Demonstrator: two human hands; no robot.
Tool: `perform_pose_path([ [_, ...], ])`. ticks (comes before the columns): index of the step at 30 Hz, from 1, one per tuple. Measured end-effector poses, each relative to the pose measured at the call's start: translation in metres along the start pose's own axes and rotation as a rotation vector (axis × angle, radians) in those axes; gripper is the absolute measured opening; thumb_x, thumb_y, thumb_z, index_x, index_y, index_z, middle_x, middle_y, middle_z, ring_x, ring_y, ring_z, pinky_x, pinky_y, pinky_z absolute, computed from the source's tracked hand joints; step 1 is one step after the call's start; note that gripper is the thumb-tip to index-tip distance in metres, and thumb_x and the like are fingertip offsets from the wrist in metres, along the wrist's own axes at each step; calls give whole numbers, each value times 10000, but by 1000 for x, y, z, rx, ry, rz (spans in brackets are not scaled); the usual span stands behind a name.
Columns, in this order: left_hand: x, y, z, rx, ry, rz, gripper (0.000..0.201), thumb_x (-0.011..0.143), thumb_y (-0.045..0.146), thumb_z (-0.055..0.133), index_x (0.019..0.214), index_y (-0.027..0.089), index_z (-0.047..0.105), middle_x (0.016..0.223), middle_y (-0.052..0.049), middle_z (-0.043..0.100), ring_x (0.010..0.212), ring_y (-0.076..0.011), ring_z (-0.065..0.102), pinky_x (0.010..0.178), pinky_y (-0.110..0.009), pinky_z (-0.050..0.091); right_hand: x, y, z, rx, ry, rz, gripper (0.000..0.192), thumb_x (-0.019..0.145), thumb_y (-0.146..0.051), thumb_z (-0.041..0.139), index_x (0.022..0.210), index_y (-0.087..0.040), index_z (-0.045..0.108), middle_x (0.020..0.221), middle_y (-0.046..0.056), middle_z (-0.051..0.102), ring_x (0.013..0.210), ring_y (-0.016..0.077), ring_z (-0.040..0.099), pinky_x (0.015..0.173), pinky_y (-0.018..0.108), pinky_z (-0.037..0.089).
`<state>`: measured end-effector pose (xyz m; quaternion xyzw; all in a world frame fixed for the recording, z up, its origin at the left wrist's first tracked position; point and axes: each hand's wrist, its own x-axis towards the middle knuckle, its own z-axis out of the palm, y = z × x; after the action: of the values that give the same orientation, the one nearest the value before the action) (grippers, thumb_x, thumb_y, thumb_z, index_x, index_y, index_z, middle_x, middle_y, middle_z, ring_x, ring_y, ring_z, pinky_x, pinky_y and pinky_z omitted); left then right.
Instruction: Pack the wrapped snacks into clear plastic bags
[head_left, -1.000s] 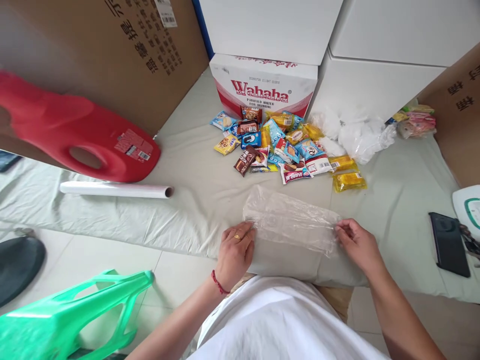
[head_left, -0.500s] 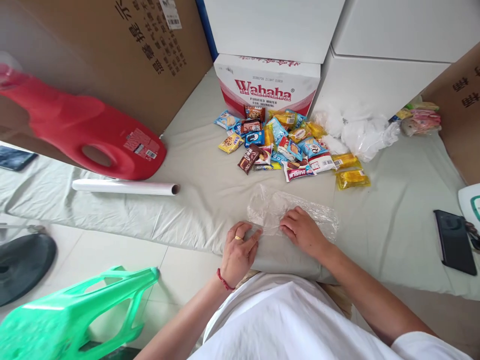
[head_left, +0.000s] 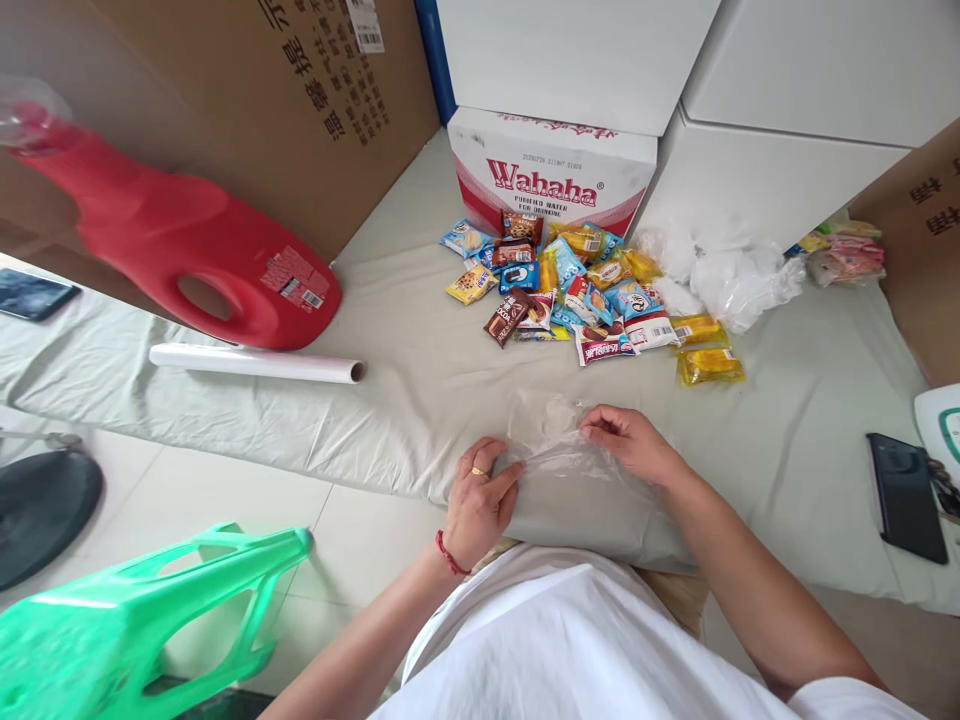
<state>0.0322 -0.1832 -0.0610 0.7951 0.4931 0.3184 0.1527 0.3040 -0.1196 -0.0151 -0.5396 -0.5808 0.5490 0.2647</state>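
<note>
L hand (head_left: 480,495) & R hand (head_left: 628,443) pinch crumpled clear plastic bag (head_left: 559,440) on pale cloth-covered table (head_left: 420,385), fingers clenched on film; snack-packet pile (head_left: 581,295) beyond.

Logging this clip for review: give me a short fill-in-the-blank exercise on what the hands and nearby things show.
1. Both hands, left hand and right hand, touch a clear ____ bag.
2. The carton behind the snack packets reads ____.
3. The big jug lying beside the white roll is ____.

Missing words: plastic; Wahaha; red
</note>
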Motion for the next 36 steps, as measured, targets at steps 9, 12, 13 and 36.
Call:
perform_pose_path([
  [9,20,-4,-2,53,118,-180,180,912,281,633,773,210,724,1299,-127,593,1378,-371,451,1083,-610,449,-14,4,-26,215,295,131,420,773,-627,732,818,-229,609,815,24,609,723,174,550,605,297,516],
  [12,36,-9,0,46,128,-224,130,887,282,654,813,208,731,1315,-136,572,1391,-387,421,1096,-629,430,-22,-2,-17,90,366,45,425,835,-658,667,885,-241,602,905,60,643,774,202,584,649,331,528],
  [13,40,-11,0,41,130,-216,101,877,269,658,841,210,732,1320,-137,564,1395,-388,415,1103,-630,423,-24,-5,-11,-9,383,-16,415,837,-637,679,952,-243,618,973,76,656,825,218,597,704,351,532],
  [36,80,38,-2,-1318,127,-1154,354,771,463,734,773,200,496,724,20,593,652,-98,579,567,-199,455,-4,-33,61,683,261,174,415,637,-518,859,763,-210,610,573,-57,534,510,92,448,409,188,346],
])
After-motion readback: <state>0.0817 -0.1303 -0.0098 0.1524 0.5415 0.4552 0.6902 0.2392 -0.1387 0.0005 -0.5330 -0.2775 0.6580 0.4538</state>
